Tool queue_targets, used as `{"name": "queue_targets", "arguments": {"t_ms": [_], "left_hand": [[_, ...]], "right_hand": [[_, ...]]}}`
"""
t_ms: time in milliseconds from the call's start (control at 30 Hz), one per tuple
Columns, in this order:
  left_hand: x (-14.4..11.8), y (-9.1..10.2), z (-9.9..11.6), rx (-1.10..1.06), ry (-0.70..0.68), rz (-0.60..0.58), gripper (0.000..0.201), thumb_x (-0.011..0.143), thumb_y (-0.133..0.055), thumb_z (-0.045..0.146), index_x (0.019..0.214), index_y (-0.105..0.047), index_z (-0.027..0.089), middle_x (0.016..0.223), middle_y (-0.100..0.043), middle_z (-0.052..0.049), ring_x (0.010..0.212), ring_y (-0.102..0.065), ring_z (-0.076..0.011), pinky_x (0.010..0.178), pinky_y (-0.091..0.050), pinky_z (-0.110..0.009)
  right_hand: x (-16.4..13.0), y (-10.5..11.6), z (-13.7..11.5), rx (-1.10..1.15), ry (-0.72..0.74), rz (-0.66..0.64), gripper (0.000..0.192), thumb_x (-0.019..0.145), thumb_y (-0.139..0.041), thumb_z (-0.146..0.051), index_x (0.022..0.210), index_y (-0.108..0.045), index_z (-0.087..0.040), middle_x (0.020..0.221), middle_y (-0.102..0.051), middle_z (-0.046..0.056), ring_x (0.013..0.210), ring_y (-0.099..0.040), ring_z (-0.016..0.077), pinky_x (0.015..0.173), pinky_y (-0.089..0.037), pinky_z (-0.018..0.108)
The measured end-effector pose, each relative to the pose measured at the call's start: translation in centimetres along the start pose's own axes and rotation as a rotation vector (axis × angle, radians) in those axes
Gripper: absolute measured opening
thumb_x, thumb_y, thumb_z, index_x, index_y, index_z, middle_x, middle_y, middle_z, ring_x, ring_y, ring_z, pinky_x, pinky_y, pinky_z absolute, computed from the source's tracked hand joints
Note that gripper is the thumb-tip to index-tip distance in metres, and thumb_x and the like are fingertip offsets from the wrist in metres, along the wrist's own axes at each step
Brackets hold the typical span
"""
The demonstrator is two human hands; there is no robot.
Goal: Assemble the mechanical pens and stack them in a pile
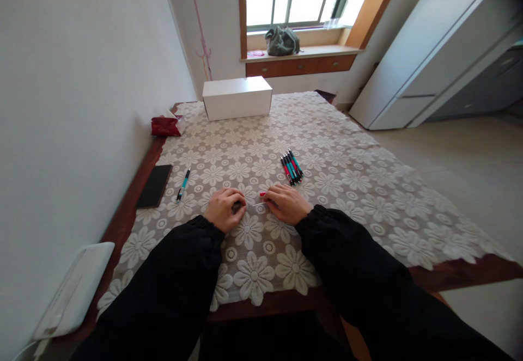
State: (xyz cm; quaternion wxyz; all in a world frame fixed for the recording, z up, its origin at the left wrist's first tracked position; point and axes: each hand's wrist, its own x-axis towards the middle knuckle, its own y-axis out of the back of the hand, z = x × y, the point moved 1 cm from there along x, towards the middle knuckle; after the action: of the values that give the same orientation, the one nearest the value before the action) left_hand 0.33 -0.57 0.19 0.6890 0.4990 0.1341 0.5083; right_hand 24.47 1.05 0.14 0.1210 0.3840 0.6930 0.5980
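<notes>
Both hands rested on the lace-covered surface (pixel 347 187) near its front edge: left hand (pixel 224 208) w/ grip closed on a dark pen part (pixel 237 206), right hand (pixel 287 203) pinching a pink-tipped pen piece (pixel 262 194), a thin refill (pixel 256 204) between them. Pen bundle (pixel 291 166) lay just far-right of the right hand; single pen (pixel 183 183) & black phone (pixel 154 185) to the left.

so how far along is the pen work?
Possibly done: one teal pen lies alone at the left by the phone. In hand: the left hand grips a dark part, the right hand a pink-tipped piece, with a thin rod between them; it looks like one pen in pieces. Left: a cluster of red and teal pens beyond the right hand.
</notes>
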Motion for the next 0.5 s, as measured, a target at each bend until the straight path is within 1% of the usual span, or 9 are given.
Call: {"name": "queue_targets", "arguments": {"t_ms": [133,367,500], "left_hand": [[0.00,0.16,0.22,0.016,0.014,-0.010,0.009,0.081,-0.073,0.018,0.085,-0.069,0.025,0.108,-0.071,-0.003,0.108,-0.062,-0.0271,0.097,-0.049,-0.046],[0.03,0.36,0.45,0.008,0.016,-0.006,0.010,0.079,-0.070,0.016,0.085,-0.069,0.024,0.107,-0.070,-0.003,0.107,-0.062,-0.0270,0.097,-0.049,-0.045],[0.06,0.41,0.44,0.008,0.035,-0.004,0.014,0.077,-0.066,0.012,0.086,-0.069,0.024,0.108,-0.070,-0.003,0.107,-0.062,-0.0261,0.098,-0.048,-0.043]], "right_hand": [[0.02,0.07,-0.04,-0.009,0.000,0.005,0.010,0.097,-0.055,-0.020,0.096,-0.065,-0.020,0.093,-0.066,0.006,0.091,-0.058,0.0230,0.083,-0.043,0.035],[0.13,0.35,0.24,-0.015,-0.060,0.145,0.011,0.099,-0.054,-0.019,0.096,-0.065,-0.020,0.093,-0.065,0.007,0.093,-0.058,0.0234,0.087,-0.043,0.036],[0.14,0.51,0.36,-0.039,-0.105,0.171,0.009,0.098,-0.058,-0.019,0.097,-0.066,-0.020,0.096,-0.065,0.007,0.096,-0.057,0.0248,0.089,-0.044,0.037]]}}
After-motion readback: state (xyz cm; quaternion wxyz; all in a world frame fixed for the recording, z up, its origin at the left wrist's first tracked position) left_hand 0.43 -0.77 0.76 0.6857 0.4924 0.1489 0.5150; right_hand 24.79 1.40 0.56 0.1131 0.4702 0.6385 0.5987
